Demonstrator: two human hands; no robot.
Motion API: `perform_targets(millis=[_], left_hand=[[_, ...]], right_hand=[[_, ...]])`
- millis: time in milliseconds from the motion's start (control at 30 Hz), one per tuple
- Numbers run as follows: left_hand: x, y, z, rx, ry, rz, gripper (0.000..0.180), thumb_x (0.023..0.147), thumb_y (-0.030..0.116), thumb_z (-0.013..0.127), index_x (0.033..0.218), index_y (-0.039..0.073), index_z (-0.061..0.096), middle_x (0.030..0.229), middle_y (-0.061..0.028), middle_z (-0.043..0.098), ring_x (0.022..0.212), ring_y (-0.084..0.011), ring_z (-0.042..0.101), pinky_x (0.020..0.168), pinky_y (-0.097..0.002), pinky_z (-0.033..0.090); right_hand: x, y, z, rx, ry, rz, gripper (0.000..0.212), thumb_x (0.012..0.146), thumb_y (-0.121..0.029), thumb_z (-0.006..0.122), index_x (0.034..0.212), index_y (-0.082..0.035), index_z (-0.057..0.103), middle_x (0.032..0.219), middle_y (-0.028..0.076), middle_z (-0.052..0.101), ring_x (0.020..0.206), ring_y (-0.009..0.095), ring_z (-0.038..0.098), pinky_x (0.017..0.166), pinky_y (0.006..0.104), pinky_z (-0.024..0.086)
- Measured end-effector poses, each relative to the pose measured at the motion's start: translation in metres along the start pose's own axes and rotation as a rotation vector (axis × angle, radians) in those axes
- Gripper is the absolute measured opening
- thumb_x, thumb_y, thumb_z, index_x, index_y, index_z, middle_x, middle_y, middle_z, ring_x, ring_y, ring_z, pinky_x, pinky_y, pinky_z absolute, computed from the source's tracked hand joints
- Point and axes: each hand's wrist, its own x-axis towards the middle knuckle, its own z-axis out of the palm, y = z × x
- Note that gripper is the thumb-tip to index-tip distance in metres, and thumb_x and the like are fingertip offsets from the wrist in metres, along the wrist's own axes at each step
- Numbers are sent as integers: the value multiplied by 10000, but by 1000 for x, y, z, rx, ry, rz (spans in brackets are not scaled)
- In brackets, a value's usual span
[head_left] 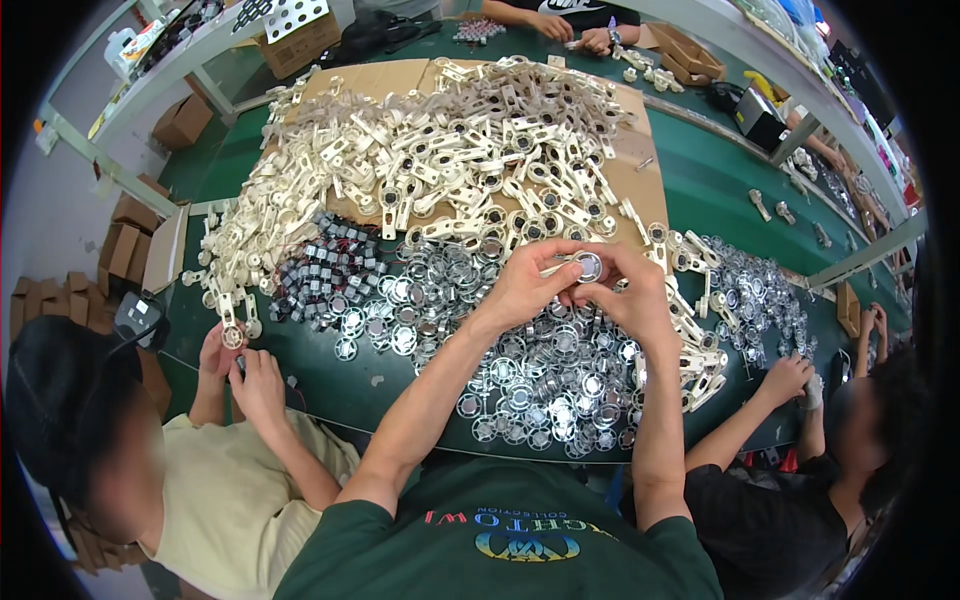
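In front of me, over the table, both hands are closed on one small cream plastic part with a round, silver-rimmed end [588, 265]. My left hand [535, 284] pinches it from the left, thumb against the round end. From the right, the fingers and thumb of my right hand [637, 292] curl around it. My fingers hide much of its body. Below my hands spreads a heap of shiny chrome rings [550, 385]. Beyond them lies a large pile of cream plastic housings [400, 150], many with dark round centres.
Small dark motors with red wires [325, 265] are heaped at left. A co-worker's hands [258, 388] work on a cream part there; another's hand [788, 376] is at right beside clear parts [765, 295]. Cardboard [645, 195] lies under the housings on the green table [690, 150].
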Motion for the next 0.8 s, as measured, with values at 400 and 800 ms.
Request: perform_targets(millis=[400,800], left_hand=[[11,17,28,751,209,379,275,926,17,683,1193,64,641,933,-152,750,773,-321,746,689,-402,575],[10,10,37,951,224,605,274,885,18,703,1148,67,644,807,-134,713,764,-343,727,674,-451,557]], right_hand=[[-6,21,5,359,228,160,204,869,102,753,1042,33,670,966,51,674,856,122,666,791,266,546],[-18,27,3,496,248,74,237,882,138,715,1064,22,617,1016,57,609,904,132,622,845,272,515]])
